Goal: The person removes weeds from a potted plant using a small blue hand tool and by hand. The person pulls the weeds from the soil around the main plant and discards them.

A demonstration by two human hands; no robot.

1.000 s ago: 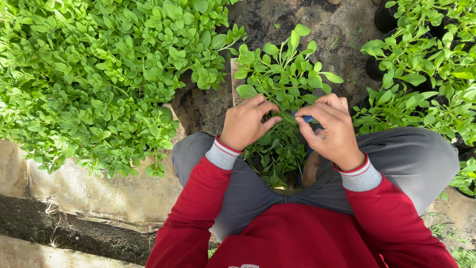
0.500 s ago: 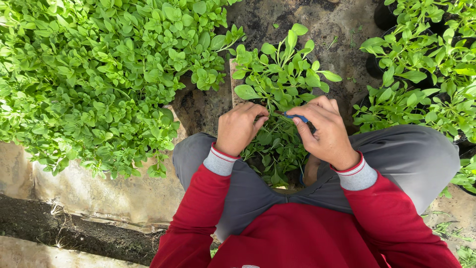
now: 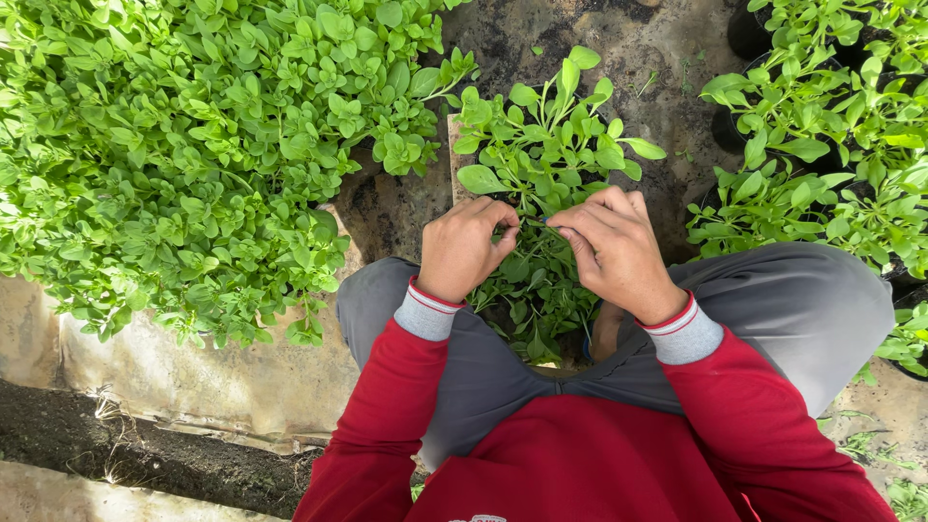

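A small leafy green plant (image 3: 553, 145) stands between my knees, its pot hidden under the leaves and my hands. My left hand (image 3: 464, 249) is curled, with the thumb and fingers pinched on a thin stem at the plant's middle. My right hand (image 3: 616, 253) meets it from the right, fingertips closed on the same stem, the two hands almost touching. Red sleeves with grey cuffs cover both wrists. Nothing else shows in either hand.
A dense bed of low green plants (image 3: 193, 145) fills the left side. More leafy plants in black pots (image 3: 822, 126) stand at the right. Bare dark soil (image 3: 638, 48) lies beyond the plant. A pale sheet edge (image 3: 193, 377) and a dark furrow run at the lower left.
Both hands have dropped lower into the plant and come together on a stem. The small blue object seen at my right fingers earlier no longer shows.
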